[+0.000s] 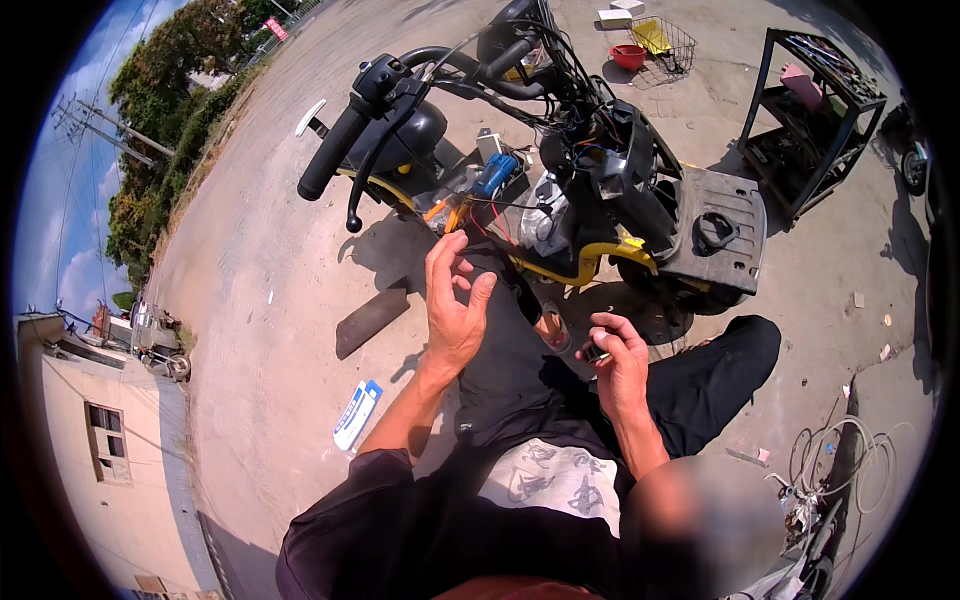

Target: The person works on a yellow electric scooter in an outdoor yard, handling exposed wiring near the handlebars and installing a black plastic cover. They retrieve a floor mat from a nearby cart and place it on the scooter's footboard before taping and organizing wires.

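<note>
1. Left hand: raised toward the partly stripped scooter, fingers half curled, thumb spread apart; nothing visible in grasp. Contact with the parts behind the fingertips: cannot tell.
2. Right hand: over the lap, fingers bent and pinched against the thumb; holds a small dark item, too small and covered to identify.
3. Scooter position: directly ahead, beyond both hands. Exposes loose wires, a yellow frame and a ribbed grey plate at the right.
4. Obstructions near the left hand: black handlebar grip and brake lever, both projecting at upper left.
5. Inside the scooter body: blue cylindrical object beside a clear plastic bag.
6. Ground, left side: dark flat panel; nearer, a blue-and-white package beside the left forearm.
7. Ground, far side: red bowl next to a wire basket with a yellow object inside.
8. Right side: black metal rack, loaded with tools and parts; nearer, coiled pale hose among scattered debris.
9. Beside the right forearm: blurred patch, hiding the ground there; content cannot be told.
</note>
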`<state>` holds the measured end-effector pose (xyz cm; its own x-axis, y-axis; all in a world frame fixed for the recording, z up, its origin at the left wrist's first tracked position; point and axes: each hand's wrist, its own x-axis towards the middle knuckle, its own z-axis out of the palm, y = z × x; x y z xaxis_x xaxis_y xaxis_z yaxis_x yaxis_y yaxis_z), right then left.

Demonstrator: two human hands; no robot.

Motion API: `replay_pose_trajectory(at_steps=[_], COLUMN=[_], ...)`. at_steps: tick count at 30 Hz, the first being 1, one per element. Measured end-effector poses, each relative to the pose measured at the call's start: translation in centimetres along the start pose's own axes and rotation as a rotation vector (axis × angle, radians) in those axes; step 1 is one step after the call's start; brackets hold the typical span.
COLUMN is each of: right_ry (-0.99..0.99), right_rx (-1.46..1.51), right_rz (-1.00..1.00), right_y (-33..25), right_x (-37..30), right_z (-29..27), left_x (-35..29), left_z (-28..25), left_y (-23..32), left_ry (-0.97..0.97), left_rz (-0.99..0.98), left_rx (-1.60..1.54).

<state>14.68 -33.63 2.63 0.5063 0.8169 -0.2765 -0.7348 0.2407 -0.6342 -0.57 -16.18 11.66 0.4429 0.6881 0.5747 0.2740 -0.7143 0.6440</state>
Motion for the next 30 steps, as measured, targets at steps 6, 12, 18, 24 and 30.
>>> replay_pose_trajectory(at_steps=[6, 12, 18, 24, 30], right_ry=[-0.195, -0.260, -0.232, -0.214, -0.211], right_rx=[-0.278, -0.607, -0.966, -1.086, -1.257], right_rz=[-0.056, -0.210, -0.677, -0.964, -1.083], right_y=[-2.8, -7.2, -10.1, -11.8, -12.1], right_x=[-0.2, 1.0, 4.9, 11.1, 17.4], right_z=[2.1, 5.5, 8.9, 14.4, 19.0], left_x=[12.5, 18.0, 19.7, 20.5, 21.8], left_z=[-2.0, 2.6, 4.6, 3.0, 2.8], left_y=[-7.2, -4.8, -3.4, -3.0, -5.0], left_ry=[0.054, 0.059, 0.271, 0.233, 0.194], left_rz=[-0.267, -0.218, -0.178, -0.138, -0.249], left_rx=[-0.249, -0.578, -0.900, -0.841, -0.850])
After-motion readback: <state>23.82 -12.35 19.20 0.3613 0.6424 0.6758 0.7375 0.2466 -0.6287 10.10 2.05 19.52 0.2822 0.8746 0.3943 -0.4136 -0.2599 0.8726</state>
